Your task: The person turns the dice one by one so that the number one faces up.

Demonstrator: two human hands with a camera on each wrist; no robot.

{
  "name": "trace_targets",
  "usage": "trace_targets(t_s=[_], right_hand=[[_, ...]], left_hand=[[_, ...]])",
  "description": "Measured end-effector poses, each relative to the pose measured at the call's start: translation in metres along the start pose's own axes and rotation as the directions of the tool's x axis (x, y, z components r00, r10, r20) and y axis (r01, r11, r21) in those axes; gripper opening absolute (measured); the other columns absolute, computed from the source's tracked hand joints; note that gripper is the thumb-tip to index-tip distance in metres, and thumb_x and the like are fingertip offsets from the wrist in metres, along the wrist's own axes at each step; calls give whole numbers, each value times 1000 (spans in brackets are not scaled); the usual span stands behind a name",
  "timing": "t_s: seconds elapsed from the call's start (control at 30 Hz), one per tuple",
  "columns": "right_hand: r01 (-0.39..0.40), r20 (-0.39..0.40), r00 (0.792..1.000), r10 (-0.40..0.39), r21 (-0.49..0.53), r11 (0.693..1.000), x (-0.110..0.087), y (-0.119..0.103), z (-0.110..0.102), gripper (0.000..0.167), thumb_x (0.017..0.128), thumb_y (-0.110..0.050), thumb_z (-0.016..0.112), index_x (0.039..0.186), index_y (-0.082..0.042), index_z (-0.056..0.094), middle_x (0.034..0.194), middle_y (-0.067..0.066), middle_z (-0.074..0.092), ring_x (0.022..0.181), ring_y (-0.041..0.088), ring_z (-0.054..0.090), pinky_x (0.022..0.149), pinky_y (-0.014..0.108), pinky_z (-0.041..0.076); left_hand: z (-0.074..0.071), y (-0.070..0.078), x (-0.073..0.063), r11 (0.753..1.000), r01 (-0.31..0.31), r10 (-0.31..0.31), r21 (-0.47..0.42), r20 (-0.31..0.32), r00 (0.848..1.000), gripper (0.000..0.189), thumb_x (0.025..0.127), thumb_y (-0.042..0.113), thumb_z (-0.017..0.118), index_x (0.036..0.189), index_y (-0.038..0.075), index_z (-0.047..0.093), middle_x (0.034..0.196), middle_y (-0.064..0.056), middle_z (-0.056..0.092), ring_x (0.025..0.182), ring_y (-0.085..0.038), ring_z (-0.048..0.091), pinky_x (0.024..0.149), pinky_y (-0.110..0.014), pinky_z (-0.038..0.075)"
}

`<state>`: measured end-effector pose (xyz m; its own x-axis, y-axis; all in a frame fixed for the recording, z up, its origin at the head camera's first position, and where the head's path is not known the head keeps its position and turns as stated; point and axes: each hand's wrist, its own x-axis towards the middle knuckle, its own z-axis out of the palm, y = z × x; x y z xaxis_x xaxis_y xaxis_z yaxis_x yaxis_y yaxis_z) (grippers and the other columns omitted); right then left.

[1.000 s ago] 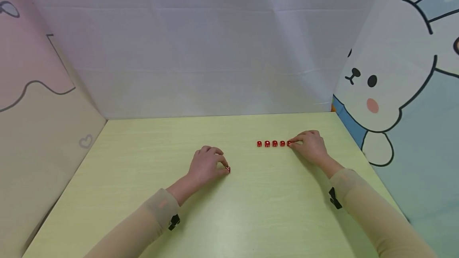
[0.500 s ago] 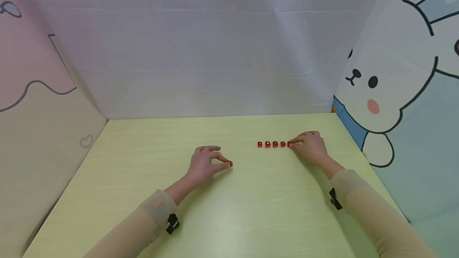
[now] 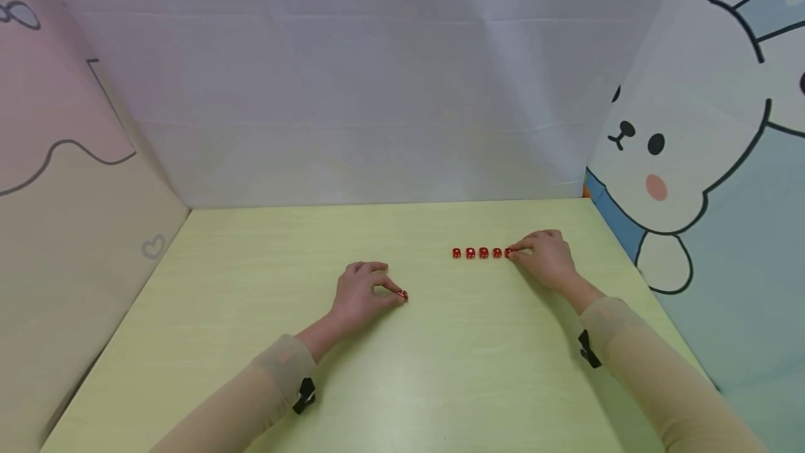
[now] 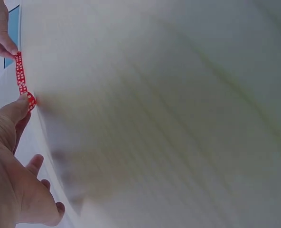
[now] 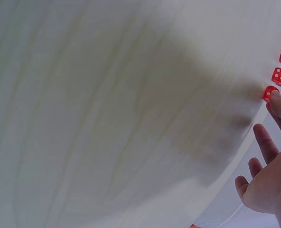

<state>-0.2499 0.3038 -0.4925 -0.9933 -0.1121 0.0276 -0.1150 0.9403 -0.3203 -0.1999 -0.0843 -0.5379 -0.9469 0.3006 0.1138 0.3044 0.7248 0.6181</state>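
My left hand (image 3: 360, 298) pinches a red die with white dots (image 3: 404, 296) between thumb and forefinger, left of the middle of the table. In the left wrist view the thumb partly covers that die (image 4: 30, 100), and the other fingers stay apart from it. Farther back and to the right, several red dice (image 3: 483, 253) stand in a straight, evenly spaced row. At the row's right end my right hand (image 3: 546, 257) pinches the last die (image 5: 269, 93) between thumb and forefinger. Its neighbour (image 5: 279, 76) sits close by with a dotted face showing.
The pale yellow-green table (image 3: 352, 411) reaches back to a white cloth wall (image 3: 377, 103). A pinkish-beige panel (image 3: 69, 243) closes off the left side, and a panel with a cartoon rabbit (image 3: 704, 159) the right.
The left hand has raised its die slightly, then brought it back down, and the die now sits turned between the fingertips. My right hand keeps its place at the row's end.
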Motion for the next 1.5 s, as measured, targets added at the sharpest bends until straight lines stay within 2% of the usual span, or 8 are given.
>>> trace_targets(t_s=[0.33,1.13,1.5], right_hand=[[-1,1,1000,1,5,1000,0,1,-1,26,99,-27,70,116,-9,79,127,22,66,132,53,35,103,69,30],[9,-8,1000,-9,3,1000,0,2,0,27,98,-28,70,116,-9,79,126,21,67,131,52,36,103,68,31],[9,-4,1000,-9,1,1000,2,3,1,27,99,-28,70,115,-9,79,125,22,68,130,53,37,103,69,30]], left_hand=[[0,-2,-1,996,-55,57,69,-21,998,9,84,40,84,86,32,80,139,-2,61,133,-38,44,107,-60,34],[-4,-8,-9,993,-56,58,102,-17,998,10,87,40,83,89,30,81,135,-2,63,130,-38,47,104,-59,39],[-2,-15,-7,993,-46,47,110,-5,999,21,86,40,83,102,27,81,138,-3,61,131,-36,45,106,-56,39]])
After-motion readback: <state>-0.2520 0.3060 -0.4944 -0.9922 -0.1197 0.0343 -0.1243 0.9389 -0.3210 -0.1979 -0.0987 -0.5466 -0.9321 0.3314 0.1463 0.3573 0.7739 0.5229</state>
